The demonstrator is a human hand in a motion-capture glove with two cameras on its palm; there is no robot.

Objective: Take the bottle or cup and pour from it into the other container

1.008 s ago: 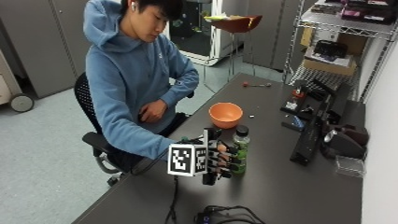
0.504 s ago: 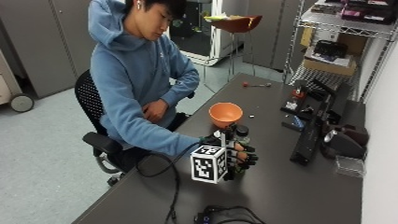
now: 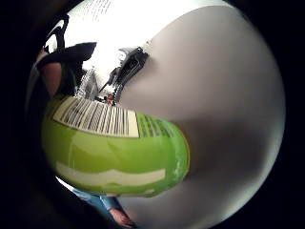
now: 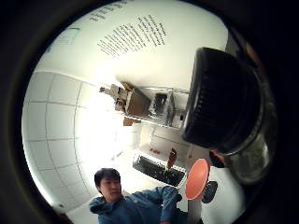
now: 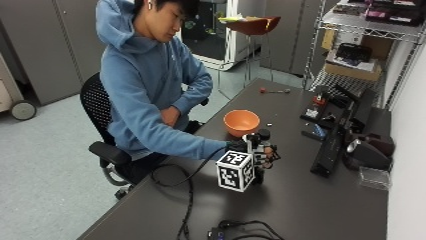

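Right hand [image 5: 256, 152], gloved: fingers curled round green bottle [image 3: 112, 152], black cap [image 4: 219, 105] apparently still on, near orange bowl [image 5: 241, 121] on table [image 5: 319, 210]. Risk: nothing pours while capped; tipping short of bowl would spill onto table.

Dark rectangular table [image 5: 319, 210]: round orange bowl [image 5: 241, 121] is set near the person's edge. Green-labelled, black-capped bottle [image 5: 261, 150] is positioned just beside the bowl, within the black-gloved right hand [image 5: 256, 152]. Wire shelving rack [image 5: 359, 55] is placed behind the table.
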